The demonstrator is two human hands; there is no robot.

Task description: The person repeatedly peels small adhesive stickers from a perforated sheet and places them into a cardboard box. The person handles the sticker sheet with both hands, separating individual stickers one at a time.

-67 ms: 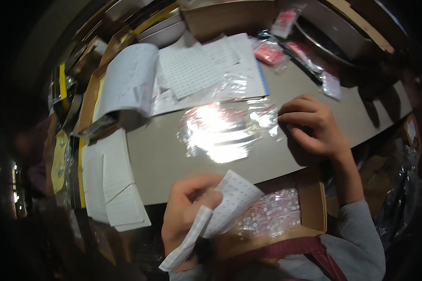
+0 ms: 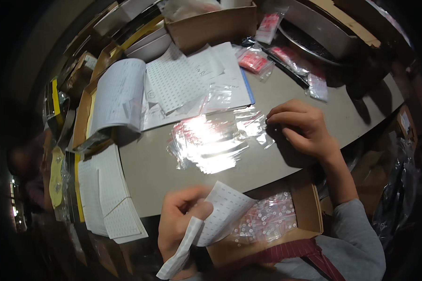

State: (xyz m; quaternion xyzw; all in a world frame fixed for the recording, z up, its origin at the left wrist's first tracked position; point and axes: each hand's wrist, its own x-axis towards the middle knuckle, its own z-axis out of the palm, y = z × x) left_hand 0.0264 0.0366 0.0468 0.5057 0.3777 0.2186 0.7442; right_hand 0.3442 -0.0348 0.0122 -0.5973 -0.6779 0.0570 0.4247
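Note:
My left hand (image 2: pixel 180 220) is closed around a bent white sheet (image 2: pixel 225 210) printed with rows of small marks, probably a label sheet. One narrow end of it hangs down past my wrist. Beyond it, a spread of small see-through zip bags (image 2: pixel 204 143) with red edges lies on the grey table, shining with glare. At the right side of these bags is my right hand (image 2: pixel 302 129), its fingers bent and the thumb apart from them. No object shows between them. Close to my body, an open cardboard box (image 2: pixel 309 206) holds bagged small round white pieces (image 2: pixel 269 215).
Printed papers (image 2: pixel 178 79) and a curled notepad (image 2: pixel 119 89) lie at the back left. A banded stack of sheets (image 2: pixel 115 196) sits at the left edge. Red-and-white packets (image 2: pixel 255 61) and a black marker (image 2: pixel 290 72) lie at the back right, beside a bowl (image 2: pixel 309 42).
The whole view has shifted, so the table and its things appear farther left and lower. Both hands keep nearly the same pose, and the left still holds the sheet.

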